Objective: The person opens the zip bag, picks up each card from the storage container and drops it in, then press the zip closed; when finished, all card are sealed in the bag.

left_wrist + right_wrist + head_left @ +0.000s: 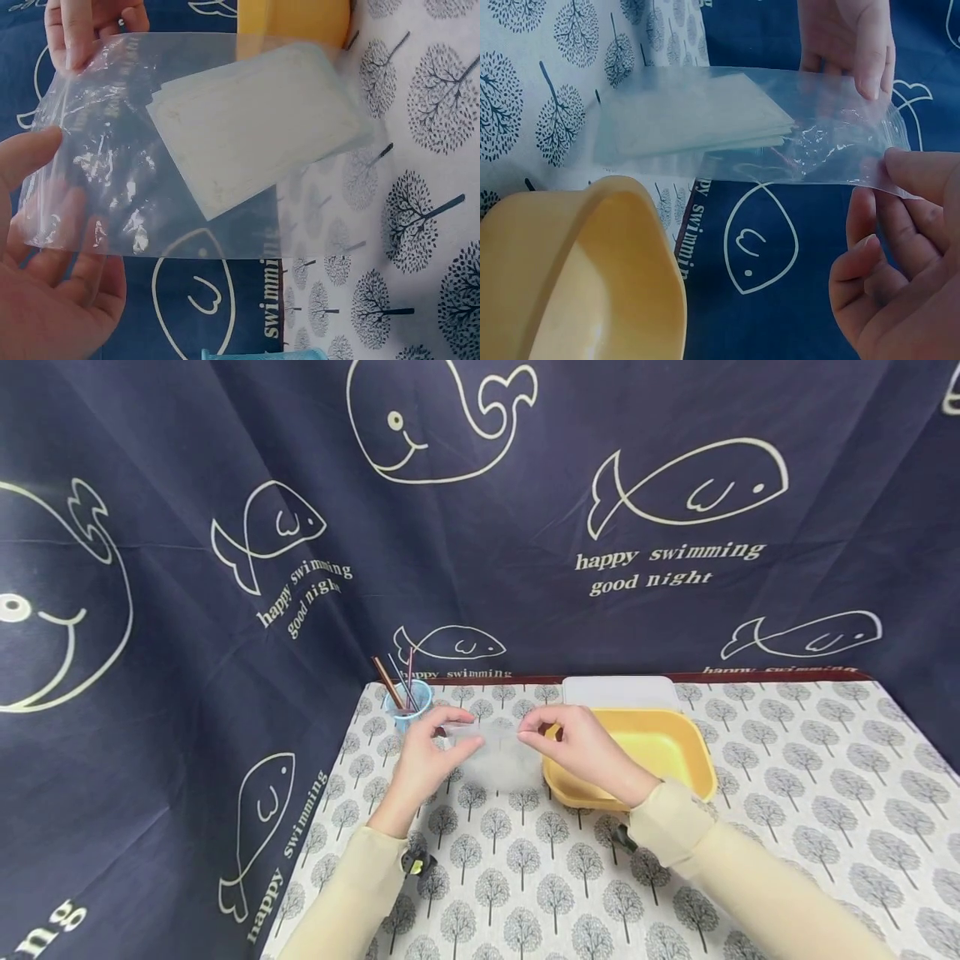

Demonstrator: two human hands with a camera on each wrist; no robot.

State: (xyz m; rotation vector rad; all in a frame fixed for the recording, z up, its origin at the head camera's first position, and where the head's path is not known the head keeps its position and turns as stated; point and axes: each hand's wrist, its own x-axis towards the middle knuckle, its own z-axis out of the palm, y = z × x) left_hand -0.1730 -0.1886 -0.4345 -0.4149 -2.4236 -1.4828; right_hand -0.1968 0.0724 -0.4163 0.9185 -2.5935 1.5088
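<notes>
A clear plastic zip bag (497, 758) hangs between both hands, above the table. Inside it lies a stack of flat, pale rectangular sheets (259, 124), tilted toward the closed end; their kind cannot be told. My left hand (429, 758) holds one side of the bag's mouth, its thumb in front and fingers visible behind the clear film. On the opposite side, my right hand (573, 745) pinches the mouth's corner between thumb and forefinger, as the right wrist view shows, with the other fingers curled below.
A yellow plastic basin (705, 760) stands right of the bag, partly behind the right hand. Behind it lies a white flat panel (618, 692). A light blue cup (422, 695) with several thin sticks (384, 675) stands at the back left. Tree-patterned cloth (525, 893) covers the table.
</notes>
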